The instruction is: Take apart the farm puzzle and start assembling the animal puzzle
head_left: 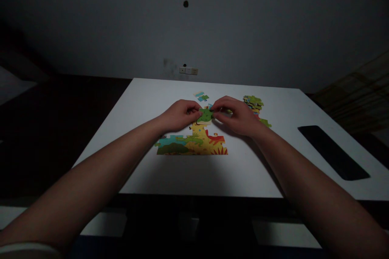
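A partly joined, colourful jigsaw [194,144] lies on the white table [188,174]. Just above its top edge, my left hand [179,114] and my right hand [235,115] meet, both pinching the same green puzzle piece [206,115]. The fingers of both hands are closed on its edges. The piece is held slightly tilted over the joined part. Part of the jigsaw is hidden under my hands.
A pile of loose puzzle pieces [254,103] lies to the right of my right hand. Two or three loose pieces [201,96] lie behind my hands. A dark flat object [332,152] rests near the table's right edge. A wall socket [188,70] is behind the table.
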The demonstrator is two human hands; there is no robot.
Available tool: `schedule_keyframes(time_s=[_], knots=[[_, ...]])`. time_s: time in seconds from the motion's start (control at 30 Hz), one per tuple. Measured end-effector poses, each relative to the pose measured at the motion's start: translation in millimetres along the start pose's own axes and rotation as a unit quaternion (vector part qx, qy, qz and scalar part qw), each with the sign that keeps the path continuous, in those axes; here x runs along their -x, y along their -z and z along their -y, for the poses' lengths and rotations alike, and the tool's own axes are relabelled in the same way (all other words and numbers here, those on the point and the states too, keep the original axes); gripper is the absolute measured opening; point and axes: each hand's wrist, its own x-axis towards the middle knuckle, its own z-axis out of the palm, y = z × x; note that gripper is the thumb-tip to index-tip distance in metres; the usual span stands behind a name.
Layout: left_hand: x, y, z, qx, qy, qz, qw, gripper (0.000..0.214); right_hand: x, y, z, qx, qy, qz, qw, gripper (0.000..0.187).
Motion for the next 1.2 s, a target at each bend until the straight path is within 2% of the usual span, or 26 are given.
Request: schedule_keyframes(time_s=[0.13, 0.3, 0.4, 0.53, 0.63, 0.93, 1.2], knots=[[1, -2.0, 0, 0.013, 0.000, 0.002, 1.000, 0.025, 0, 1, -2, 0.000, -0.039, -0.010, 0.999, 0.027], [-2, -2.2, 2, 0.037, -0.002, -0.013, 0.999, 0.027, 2, -2, -2, -0.013, -0.055, 0.025, 0.998, 0.032], [-4, 13.0, 3, 0.030, 0.019, -0.007, 0.999, 0.029, 4, -2, -5, 0.020, -0.041, 0.038, 0.998, 0.033], [-2, 47.1, 5, 0.003, 0.074, 0.055, 0.996, 0.028, 6, 2, -11, 0.066, -0.022, 0.070, 0.995, 0.027], [0, 62.8, 7, -0.019, 0.094, 0.084, 0.992, 0.028, 6, 4, -13, 0.074, -0.019, 0.079, 0.994, 0.024], [1, 65.6, 5, -0.065, 0.091, 0.119, 0.987, 0.017, 0, 6, -19, 0.117, 0.015, 0.041, 0.992, 0.029], [2, 67.5, 0, -0.088, 0.086, 0.134, 0.983, 0.021, 3, 1, -36, 0.166, 0.023, 0.075, 0.983, 0.041]])
